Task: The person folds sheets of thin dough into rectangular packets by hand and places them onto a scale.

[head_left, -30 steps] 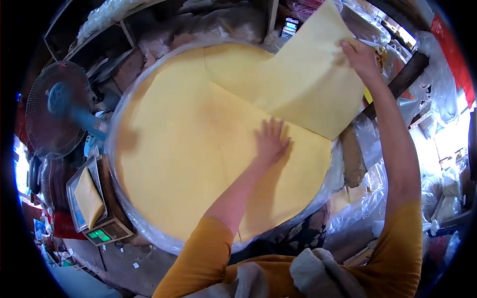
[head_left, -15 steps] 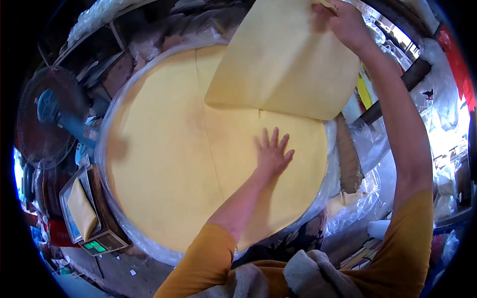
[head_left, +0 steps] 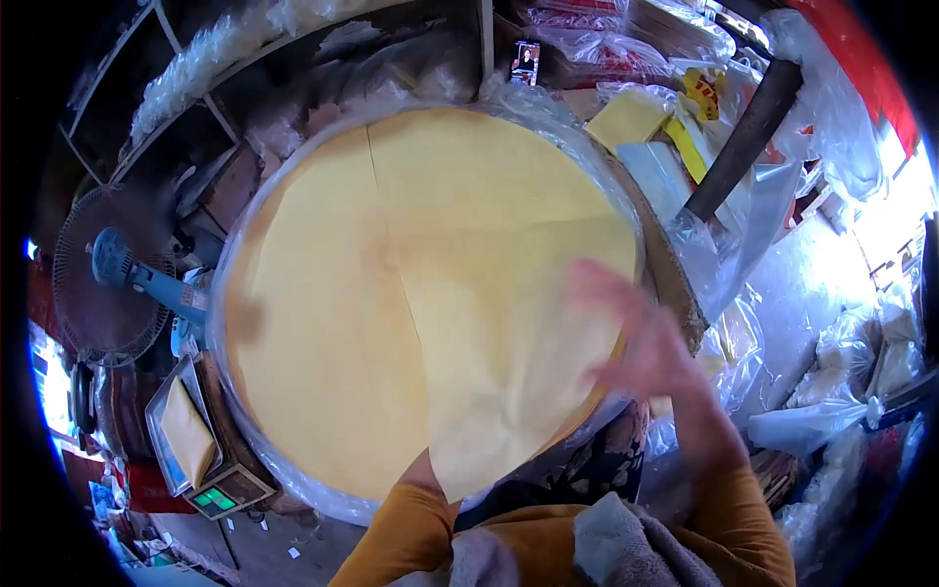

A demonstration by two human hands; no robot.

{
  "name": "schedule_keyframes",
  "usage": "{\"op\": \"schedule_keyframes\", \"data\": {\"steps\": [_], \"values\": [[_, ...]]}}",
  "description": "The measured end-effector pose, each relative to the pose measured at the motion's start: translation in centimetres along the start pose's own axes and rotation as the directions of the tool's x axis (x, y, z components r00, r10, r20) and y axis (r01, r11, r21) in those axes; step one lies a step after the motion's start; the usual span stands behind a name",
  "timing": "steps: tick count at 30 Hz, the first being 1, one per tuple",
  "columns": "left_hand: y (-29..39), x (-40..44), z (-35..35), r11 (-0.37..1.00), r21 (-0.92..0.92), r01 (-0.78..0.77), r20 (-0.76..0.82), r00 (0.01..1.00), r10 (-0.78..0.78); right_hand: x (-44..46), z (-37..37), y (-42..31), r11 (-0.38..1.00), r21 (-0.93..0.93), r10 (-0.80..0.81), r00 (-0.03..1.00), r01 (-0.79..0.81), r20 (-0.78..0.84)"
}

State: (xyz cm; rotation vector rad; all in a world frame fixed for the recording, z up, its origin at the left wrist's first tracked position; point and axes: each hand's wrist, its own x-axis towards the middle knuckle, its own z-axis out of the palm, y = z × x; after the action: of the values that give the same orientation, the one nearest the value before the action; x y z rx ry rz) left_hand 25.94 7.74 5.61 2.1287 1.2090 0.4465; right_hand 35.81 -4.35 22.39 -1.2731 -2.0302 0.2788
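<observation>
A thin, pale yellow sheet lies over the right half of the stack of round yellow sheets. Its near corner folds down over the rim toward my body. My right hand is smeared by motion above the sheet's right side, fingers apart, with nothing visible in them. Only the wrist of my left hand shows at the near edge; the sheet covers its fingers, so I cannot see whether they grip it. A thin dark line, like a seam, runs down the stack's middle.
Clear plastic film wraps the round stack's rim. At left stand a fan and a scale bearing a folded yellow piece. Behind are a lit phone and plastic bags; a dark bar slants at right.
The sheet my right hand was holding up at the back now lies down toward me. My right hand has come nearer and let go. My left hand, earlier flat on the stack, is now under the sheet.
</observation>
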Motion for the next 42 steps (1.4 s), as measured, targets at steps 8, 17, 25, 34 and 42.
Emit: {"op": "schedule_keyframes", "data": {"steps": [8, 17, 25, 34, 42], "values": [[2.4, -12.0, 0.7, 0.873, -0.47, -0.129, -0.074, 0.992, 0.107, -4.4, 4.8, 17.3, -0.101, 0.945, 0.901, 0.374, -0.311, 0.22], [5.5, -14.9, -11.7, 0.877, -0.427, 0.221, 0.78, 0.581, 0.233, -0.8, 9.0, 22.6, 0.517, 0.717, 0.747, 0.656, -0.468, -0.109], [3.4, 15.0, -2.2, 0.918, -0.25, 0.309, 0.144, 0.949, -0.28, 1.6, 9.3, 21.7, 0.653, 0.403, 0.687, 0.725, -0.641, 0.04], [0.4, 16.8, -4.0, 0.912, 0.405, -0.063, 0.001, 0.998, 0.068, -1.0, 12.9, 26.7, 0.707, -0.517, 0.4, 0.876, -0.482, -0.27], [-7.0, 14.1, -21.1, 0.988, -0.15, 0.024, -0.243, 0.968, -0.06, -0.8, 13.0, 26.2, 0.7, -0.494, 0.464, 0.854, -0.516, -0.235]]}}
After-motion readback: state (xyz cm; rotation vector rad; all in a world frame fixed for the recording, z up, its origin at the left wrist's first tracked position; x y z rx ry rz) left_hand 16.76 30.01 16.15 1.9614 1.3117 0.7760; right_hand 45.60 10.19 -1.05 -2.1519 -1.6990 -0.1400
